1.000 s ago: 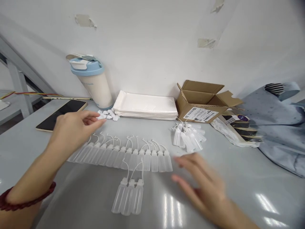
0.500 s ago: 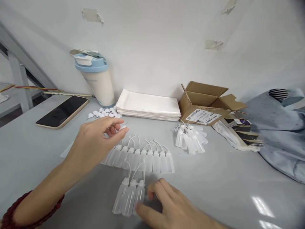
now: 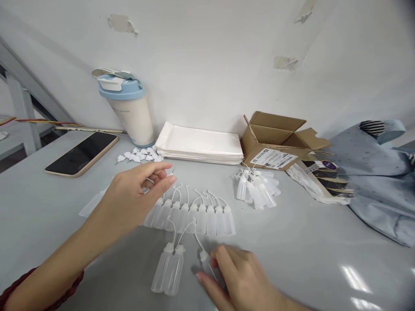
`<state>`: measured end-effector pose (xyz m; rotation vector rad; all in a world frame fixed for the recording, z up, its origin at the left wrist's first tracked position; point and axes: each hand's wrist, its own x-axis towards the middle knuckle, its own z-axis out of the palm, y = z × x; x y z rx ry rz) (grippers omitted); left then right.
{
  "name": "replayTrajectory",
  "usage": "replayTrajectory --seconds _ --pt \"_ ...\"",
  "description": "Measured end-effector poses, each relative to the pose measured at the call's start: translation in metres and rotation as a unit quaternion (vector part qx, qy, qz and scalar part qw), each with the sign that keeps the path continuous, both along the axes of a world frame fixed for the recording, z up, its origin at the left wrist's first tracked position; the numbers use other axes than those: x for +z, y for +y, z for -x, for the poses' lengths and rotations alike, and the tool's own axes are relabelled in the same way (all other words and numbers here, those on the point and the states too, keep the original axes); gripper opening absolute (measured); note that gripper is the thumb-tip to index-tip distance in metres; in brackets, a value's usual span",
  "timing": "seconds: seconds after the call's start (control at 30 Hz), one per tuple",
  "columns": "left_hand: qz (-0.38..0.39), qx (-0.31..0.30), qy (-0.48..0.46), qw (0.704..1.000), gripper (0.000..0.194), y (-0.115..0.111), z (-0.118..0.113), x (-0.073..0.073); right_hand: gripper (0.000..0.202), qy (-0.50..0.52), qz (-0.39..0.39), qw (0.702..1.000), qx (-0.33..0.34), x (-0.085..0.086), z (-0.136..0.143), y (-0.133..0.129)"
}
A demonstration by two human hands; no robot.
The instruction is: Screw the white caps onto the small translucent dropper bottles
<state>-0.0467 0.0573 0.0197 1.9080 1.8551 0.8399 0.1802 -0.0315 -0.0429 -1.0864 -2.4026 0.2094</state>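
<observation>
phone [image 3: 82, 154], tumbler [image 3: 133, 121] beyond left hand [image 3: 138, 196]

White wall [image 3: 207, 65], ragged patches [image 3: 121, 23], glossy gray tabletop [image 3: 292, 242], light reflections [image 3: 355, 280], metal frame [image 3: 22, 106]

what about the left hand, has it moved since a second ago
Yes, to the right: against the white stack, the left hand had its grip left of the near edge; now it's in front of the stack's left part.
</observation>
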Motion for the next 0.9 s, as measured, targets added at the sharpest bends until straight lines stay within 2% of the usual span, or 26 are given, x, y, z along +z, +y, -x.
replayTrajectory --seconds 0.07,0.17,0.27,0.37,0.47,0.57,0.77,0.9 --pt "0.048 -0.012 -0.024 0.998 0.038 -0.002 -0.001 0.004 0.045 -0.027 0.014 0.999 -0.031 0.0 -0.002 -0.002" --pt "0.125 -0.067 -0.073 0.987 0.039 -0.007 -0.002 0.009 0.045 -0.059 0.018 0.998 -0.033 -0.002 -0.004 -0.003" --pt "0.169 -0.139 -0.12 0.968 0.037 -0.012 -0.004 0.009 0.038 -0.023 0.016 0.999 -0.028 -0.003 -0.006 -0.003" --pt "0.232 -0.196 -0.193 0.933 0.031 -0.019 -0.009 0.008 0.027 0.053 0.018 0.998 -0.02 0.002 -0.008 -0.001" --pt "0.302 -0.227 -0.27 0.886 0.026 -0.029 -0.016 0.004 0.021 0.116 0.015 0.992 -0.048 0.013 -0.01 0.002" --pt "0.327 -0.229 -0.317 0.86 0.021 -0.037 -0.022 0.0 0.018 0.155 -0.011 0.985 -0.073 0.021 -0.013 0.004" --pt "0.31 -0.187 -0.385 0.849 0.016 -0.044 -0.038 -0.006 0.015 0.152 -0.064 0.983 -0.083 0.02 -0.017 0.003" --pt "0.328 -0.181 -0.406 0.833 0.013 -0.047 -0.048 -0.012 0.011 0.138 -0.086 0.984 -0.074 0.017 -0.018 0.002"
